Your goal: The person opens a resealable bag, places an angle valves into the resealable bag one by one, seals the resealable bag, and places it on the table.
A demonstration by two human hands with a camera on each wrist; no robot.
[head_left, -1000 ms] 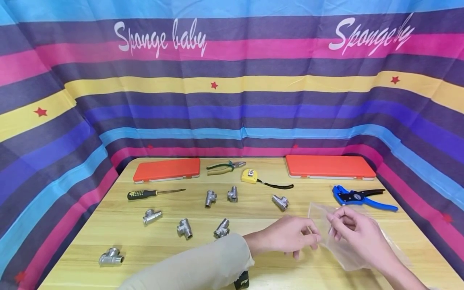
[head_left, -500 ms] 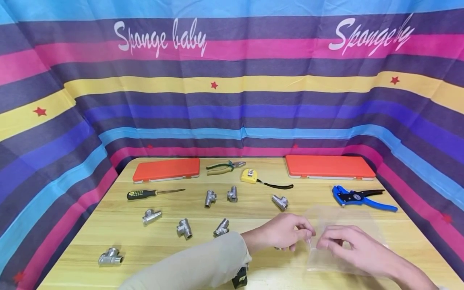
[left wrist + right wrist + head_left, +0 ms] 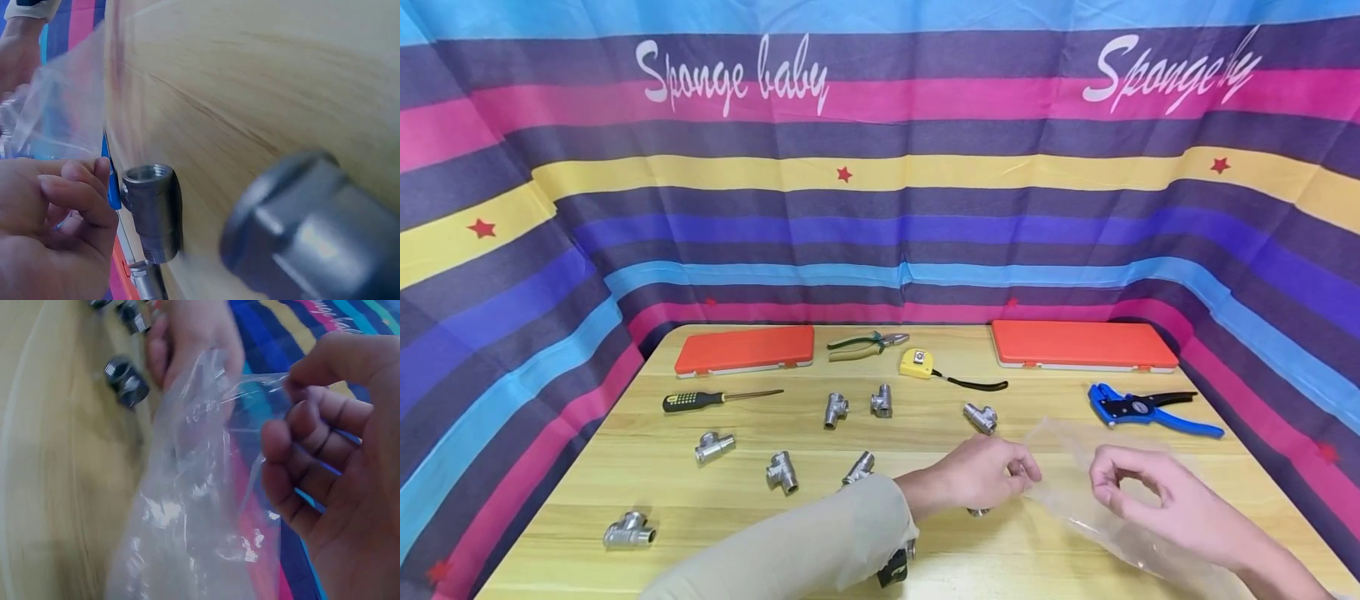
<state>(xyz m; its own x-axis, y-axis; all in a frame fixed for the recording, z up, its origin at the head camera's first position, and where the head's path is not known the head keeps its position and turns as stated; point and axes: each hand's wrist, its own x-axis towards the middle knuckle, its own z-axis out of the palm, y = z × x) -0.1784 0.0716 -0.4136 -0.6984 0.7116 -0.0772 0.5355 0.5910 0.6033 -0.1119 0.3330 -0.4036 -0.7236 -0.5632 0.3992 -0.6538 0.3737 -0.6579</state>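
Observation:
A clear plastic bag [image 3: 1120, 537] hangs between both hands over the right part of the table. My left hand [image 3: 981, 471] pinches its left edge between thumb and fingers. My right hand [image 3: 1165, 504] pinches the other side of the bag's edge, thumb against forefinger; in the right wrist view the film [image 3: 181, 519] stretches from these fingertips. Below the left hand a metal tee pipe fitting [image 3: 980, 512] is partly hidden. Another tee fitting [image 3: 981, 417] lies just beyond that hand. In the left wrist view one fitting [image 3: 319, 240] looms close to the camera.
Several more tee fittings [image 3: 782, 472] are scattered left and centre. Behind them lie a screwdriver [image 3: 722, 400], pliers [image 3: 867, 345], a yellow tape measure [image 3: 916, 363] and two red cases [image 3: 1084, 344]. Blue wire strippers [image 3: 1150, 410] sit beyond the right hand. Striped cloth [image 3: 880, 225] surrounds the table.
The right hand has dipped toward the left hand, then drawn back right, spreading the bag between them. The left hand has shifted slightly left. The fitting beneath it shows more.

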